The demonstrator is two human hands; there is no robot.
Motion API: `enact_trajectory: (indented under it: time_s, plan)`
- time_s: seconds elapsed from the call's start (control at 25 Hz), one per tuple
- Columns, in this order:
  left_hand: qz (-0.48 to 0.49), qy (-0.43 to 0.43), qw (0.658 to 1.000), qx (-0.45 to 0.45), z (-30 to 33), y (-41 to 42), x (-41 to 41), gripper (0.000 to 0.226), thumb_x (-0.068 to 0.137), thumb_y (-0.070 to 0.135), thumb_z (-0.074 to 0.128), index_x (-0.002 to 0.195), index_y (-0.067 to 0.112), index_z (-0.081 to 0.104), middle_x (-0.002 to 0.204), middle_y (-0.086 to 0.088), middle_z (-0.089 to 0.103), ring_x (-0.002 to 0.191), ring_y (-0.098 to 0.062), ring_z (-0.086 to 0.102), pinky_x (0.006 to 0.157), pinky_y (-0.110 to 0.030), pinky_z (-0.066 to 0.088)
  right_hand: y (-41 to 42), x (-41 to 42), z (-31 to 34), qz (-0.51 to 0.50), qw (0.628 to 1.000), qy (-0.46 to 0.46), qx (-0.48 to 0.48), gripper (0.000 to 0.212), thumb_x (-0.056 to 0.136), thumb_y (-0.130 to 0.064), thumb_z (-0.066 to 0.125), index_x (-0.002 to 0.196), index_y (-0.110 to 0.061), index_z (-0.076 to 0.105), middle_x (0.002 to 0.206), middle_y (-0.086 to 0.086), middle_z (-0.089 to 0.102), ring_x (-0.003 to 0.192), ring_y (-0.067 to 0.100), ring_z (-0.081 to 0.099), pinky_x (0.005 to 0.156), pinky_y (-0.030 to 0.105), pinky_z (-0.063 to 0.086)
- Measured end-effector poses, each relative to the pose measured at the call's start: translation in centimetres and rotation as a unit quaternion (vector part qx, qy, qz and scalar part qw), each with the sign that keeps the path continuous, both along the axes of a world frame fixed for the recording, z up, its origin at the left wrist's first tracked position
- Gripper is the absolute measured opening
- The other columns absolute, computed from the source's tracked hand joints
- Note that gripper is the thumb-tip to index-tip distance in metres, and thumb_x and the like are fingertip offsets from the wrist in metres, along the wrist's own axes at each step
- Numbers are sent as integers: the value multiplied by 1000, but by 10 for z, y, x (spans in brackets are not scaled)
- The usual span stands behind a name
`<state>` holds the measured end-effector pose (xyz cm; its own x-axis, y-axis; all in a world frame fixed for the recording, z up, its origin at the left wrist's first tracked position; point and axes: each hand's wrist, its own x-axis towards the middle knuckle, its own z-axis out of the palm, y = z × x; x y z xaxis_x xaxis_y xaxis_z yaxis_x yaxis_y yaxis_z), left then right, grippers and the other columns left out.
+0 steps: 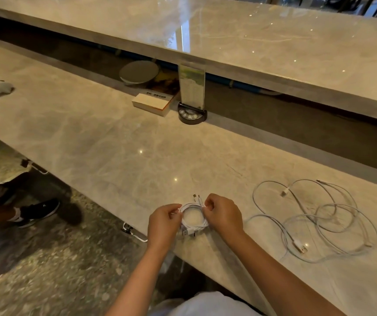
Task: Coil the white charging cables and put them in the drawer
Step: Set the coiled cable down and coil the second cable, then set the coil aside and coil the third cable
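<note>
Overall: long marble table [105, 133] runs diagonally across view, w/ a raised upper ledge [274, 42] behind it. Loose white cables [319, 220], uncoiled & tangled, lie on the table to the right of the hands, plugs showing. Book [152, 102] sits near the far edge of the table, round grey dish [139, 73] just behind it, upright menu stand [192, 96] w/ dark button base just beside it. Person's shoe [39, 212] on speckled floor, left. Left hand [163, 226]: fingers curled, pinching left side of coiled cable [193, 216]. Right hand [222, 215]: fingers curled, pinching right/top side of same coil. Coil is small, round, held at near edge of table between both hands; two connector ends stick out at top, USB plug at bottom. Drawer: cannot tell from this view.
</note>
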<state>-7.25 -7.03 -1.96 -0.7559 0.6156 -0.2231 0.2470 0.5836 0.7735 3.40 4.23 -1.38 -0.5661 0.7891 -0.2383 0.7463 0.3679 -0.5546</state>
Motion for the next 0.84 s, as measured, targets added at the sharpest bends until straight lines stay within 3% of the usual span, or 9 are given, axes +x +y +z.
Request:
enact_trajectory:
  time_s: [0.36,0.6,0.72,0.84]
  plan:
    - [-38,18,998,38,-10,-6,-2,24,84,10,64,107,13,70,96,0,68,88,-11,60,83,-24,48,-13,7,-22,34,992,105,61,12,87,-19,58,82,-8,55,76,4,52,65,17,46,56,26,33]
    - [-56,16,998,26,-3,-1,-10,30,83,16,67,113,12,66,101,0,65,85,-7,59,73,-8,44,-3,14,-24,37,992,104,57,21,88,-31,58,88,-10,62,86,5,60,72,14,51,61,27,39]
    - [-104,95,990,10,6,7,-11,31,87,23,62,117,13,63,107,-3,65,89,-9,58,77,-18,45,2,21,-16,51,990,78,105,23,89,-35,55,92,-14,64,90,2,61,78,18,57,59,30,43]
    - [-188,197,962,30,18,22,1,33,91,27,56,121,15,60,115,-4,62,102,-16,57,80,-26,46,10,39,-9,75,970,81,217,25,83,-33,52,86,-13,67,82,3,64,73,22,61,49,31,44]
